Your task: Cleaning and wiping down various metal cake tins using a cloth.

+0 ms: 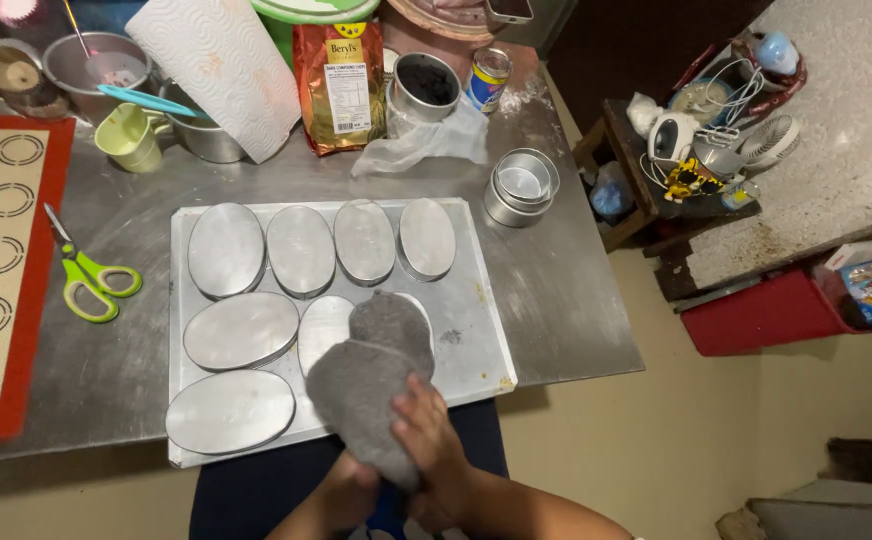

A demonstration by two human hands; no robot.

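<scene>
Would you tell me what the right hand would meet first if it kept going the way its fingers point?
The right hand already touches the grey cloth; beyond it, probably the oval tin underneath.

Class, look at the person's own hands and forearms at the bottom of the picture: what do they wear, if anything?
Both hands, left hand and right hand, are bare: no gloves, and no rings visible. The forearms show no sleeves, watch or bracelet up to the frame's edge.

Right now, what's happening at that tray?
A person stands at a steel table, both hands at a grey cloth bunched over the near edge of a baking tray. The right hand grips the cloth; the left hand is mostly hidden under it. Oval tins lie upside down across the tray. Green scissors lie to the left.
</scene>
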